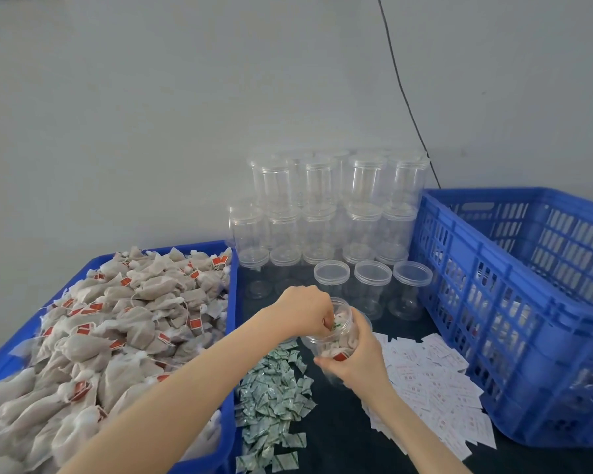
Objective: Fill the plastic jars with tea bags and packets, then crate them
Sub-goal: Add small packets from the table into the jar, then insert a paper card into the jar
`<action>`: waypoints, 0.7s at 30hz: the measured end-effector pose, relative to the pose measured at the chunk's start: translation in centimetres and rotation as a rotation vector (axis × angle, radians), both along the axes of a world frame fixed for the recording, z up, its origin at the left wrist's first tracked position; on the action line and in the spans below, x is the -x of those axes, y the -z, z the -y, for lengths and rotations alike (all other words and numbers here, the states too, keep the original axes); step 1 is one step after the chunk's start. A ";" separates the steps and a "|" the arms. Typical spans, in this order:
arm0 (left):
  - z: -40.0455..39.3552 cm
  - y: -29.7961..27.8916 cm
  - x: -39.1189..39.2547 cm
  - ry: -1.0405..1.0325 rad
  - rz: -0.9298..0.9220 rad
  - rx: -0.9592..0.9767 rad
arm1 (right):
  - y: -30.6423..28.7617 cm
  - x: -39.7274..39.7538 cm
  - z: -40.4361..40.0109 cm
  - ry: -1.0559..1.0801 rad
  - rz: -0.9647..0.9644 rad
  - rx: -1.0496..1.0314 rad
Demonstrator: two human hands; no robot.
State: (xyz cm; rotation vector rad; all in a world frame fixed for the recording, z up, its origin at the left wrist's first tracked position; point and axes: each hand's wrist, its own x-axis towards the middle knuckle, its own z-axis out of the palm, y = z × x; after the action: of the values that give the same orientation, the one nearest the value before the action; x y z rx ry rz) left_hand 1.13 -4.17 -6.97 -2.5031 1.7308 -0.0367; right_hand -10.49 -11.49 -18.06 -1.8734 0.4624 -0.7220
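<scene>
Held jar: a clear plastic jar (336,331) is gripped in the right hand (360,357), tilted with its open mouth turned toward the left hand; tea bags with a red tag are seen through its wall.
Right hand: the fingers and thumb are curled round the lower body of the jar, which is raised above the dark table (339,436).
Left hand: the left hand (305,311) is held at the jar's mouth, its fingertips pinched on a small green-and-white packet (336,326) just inside the rim.
Green packets: a loose heap of green-and-white packets (274,395) is spread on the table just below and to the left of the grip, under the left forearm.
White packets: a scatter of white packets (435,381) with red print lies to the right of the gripping hand, partly under the right wrist.
Tea bags: a blue tray (231,336) heaped with tea bags (110,330) is set to the left of the grip, well apart from the jar.
Empty jars: lidded clear jars (332,206) are stacked in two tiers beyond the grip, against the wall; three lidded ones (372,273) stand nearest, just past the held jar.
Crate: a blue slatted crate (514,302) stands to the right of the grip, beyond the white packets; its contents cannot be made out clearly.
</scene>
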 end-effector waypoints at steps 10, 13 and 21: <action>3.9 -0.9 -0.4 -0.012 -0.701 0.544 | -2.0 3.1 5.8 0.156 0.100 -0.112; 6.5 2.1 0.6 -0.274 -1.046 0.853 | -2.9 3.8 7.8 0.238 0.131 -0.107; 9.8 12.4 4.5 -0.206 -0.562 0.127 | -3.9 4.6 9.6 0.252 0.041 0.054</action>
State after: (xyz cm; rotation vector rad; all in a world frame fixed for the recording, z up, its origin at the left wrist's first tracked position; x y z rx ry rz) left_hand -3.36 -13.98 -19.39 -2.9737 1.6527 0.6511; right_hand -15.12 -21.12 -14.12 -1.8658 0.6657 -0.9467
